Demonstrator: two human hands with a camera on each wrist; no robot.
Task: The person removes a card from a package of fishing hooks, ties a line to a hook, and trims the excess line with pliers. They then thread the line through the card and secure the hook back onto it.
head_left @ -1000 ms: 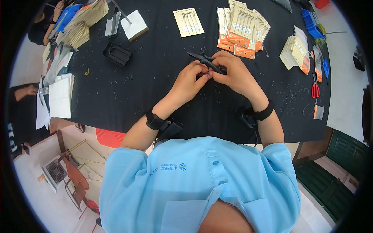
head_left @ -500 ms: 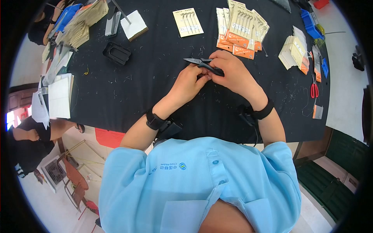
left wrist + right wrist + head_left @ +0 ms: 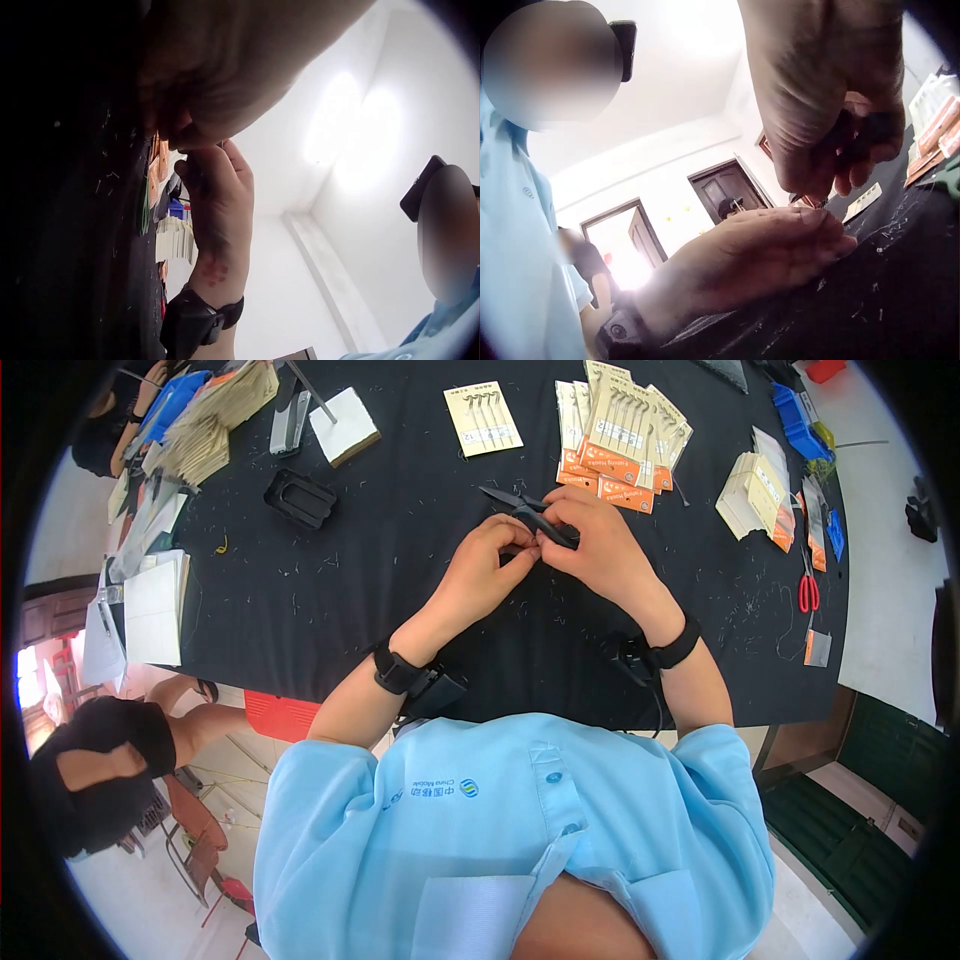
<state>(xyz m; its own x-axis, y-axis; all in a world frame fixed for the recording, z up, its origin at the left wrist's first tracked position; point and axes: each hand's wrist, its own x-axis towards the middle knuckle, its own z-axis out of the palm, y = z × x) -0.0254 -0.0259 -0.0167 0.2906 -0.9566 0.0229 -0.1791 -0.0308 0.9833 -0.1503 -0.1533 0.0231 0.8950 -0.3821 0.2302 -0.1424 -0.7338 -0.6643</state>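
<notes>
In the head view, my right hand holds a pair of small black-handled snips, their dark blades pointing away to the upper left. Close against it is my left hand, thumb and forefinger meeting right by the snips' handles. The right wrist view shows the left hand with its fingertips together at a small thin thing; what it is I cannot tell. In the left wrist view, the right hand is partly covered by the left. Beyond both hands lies a cream card of fishing hooks.
A fanned pile of hook cards lies beyond the right hand. Farther right are a card stack and red-handled scissors. Leftward stand a black tray and a white block. Line scraps litter the black cloth.
The snips' blades swung toward a flatter angle, then back up and away. Both hands stayed nearly in place. At the left, another person moved nearer alongside the table.
</notes>
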